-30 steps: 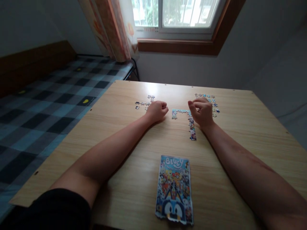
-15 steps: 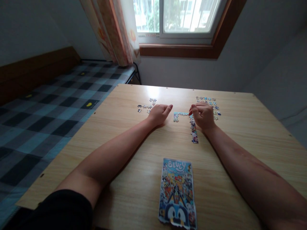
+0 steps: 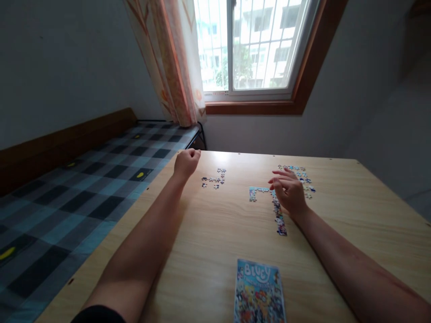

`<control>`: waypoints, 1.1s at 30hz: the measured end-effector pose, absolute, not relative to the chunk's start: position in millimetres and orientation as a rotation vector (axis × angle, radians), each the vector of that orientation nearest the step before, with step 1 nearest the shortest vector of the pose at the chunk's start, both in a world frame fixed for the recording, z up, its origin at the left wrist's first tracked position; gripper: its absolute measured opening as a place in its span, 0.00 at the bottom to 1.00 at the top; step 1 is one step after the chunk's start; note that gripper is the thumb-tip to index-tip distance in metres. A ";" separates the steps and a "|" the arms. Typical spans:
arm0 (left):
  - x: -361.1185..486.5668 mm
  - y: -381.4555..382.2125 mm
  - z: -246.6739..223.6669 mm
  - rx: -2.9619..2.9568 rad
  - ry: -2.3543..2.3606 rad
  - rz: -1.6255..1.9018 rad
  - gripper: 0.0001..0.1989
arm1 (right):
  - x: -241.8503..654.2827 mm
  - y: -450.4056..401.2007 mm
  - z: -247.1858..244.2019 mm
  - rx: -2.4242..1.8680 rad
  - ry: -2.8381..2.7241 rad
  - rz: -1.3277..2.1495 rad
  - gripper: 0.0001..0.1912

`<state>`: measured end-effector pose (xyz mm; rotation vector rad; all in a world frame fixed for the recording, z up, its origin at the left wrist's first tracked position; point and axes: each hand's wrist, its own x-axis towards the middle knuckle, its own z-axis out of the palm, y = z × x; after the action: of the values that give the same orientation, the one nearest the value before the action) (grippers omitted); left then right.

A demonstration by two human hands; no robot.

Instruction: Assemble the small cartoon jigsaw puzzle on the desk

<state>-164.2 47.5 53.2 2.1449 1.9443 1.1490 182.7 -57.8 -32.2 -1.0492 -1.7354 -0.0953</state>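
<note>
My left hand (image 3: 187, 162) is closed in a fist over the far left part of the table. Anything inside it is hidden. Just right of it lies a loose group of jigsaw pieces (image 3: 215, 179). My right hand (image 3: 290, 192) hovers over the corner of the partly joined puzzle border (image 3: 280, 220), its fingers loosely apart and no piece visible in them. The border's top strip (image 3: 262, 189) runs left from that hand, and one side comes down toward me. More loose pieces (image 3: 309, 188) lie behind and right of my right hand, partly covered by it.
A Bluey picture sheet (image 3: 259, 291) lies on the near part of the wooden table (image 3: 202, 251). Left of the table stands a bed with a checked cover (image 3: 101, 179). A curtain (image 3: 178, 67) and a window (image 3: 259, 49) are beyond the far edge.
My left hand has moved left, away from the puzzle border, past the left group of pieces. My right hand's fingers have loosened and spread over the border corner. The view has tilted up.
</note>
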 end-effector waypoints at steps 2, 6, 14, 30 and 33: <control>-172.5 49.9 52.3 2.196 2.090 0.775 0.11 | 183.1 -57.3 -33.6 -1.075 -1.707 -0.122 0.24; -174.8 50.4 50.2 2.241 2.139 0.289 0.10 | 183.4 -56.4 -35.8 -1.099 -1.680 -0.164 0.24; -164.4 44.8 49.0 2.329 2.049 0.144 0.13 | 180.1 -59.4 -33.3 -1.185 -1.615 -0.285 0.21; -134.2 45.5 -2.0 2.366 1.930 0.577 0.18 | 179.4 -57.0 -33.8 -1.145 -1.630 -0.286 0.20; -137.1 46.7 -2.6 2.389 1.899 0.607 0.18 | 179.0 -57.1 -31.5 -1.134 -1.628 -0.287 0.20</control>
<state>-137.1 46.7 -2.6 2.3890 1.8995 0.6073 179.0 -57.1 -31.5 -1.1342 -1.6283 -0.2871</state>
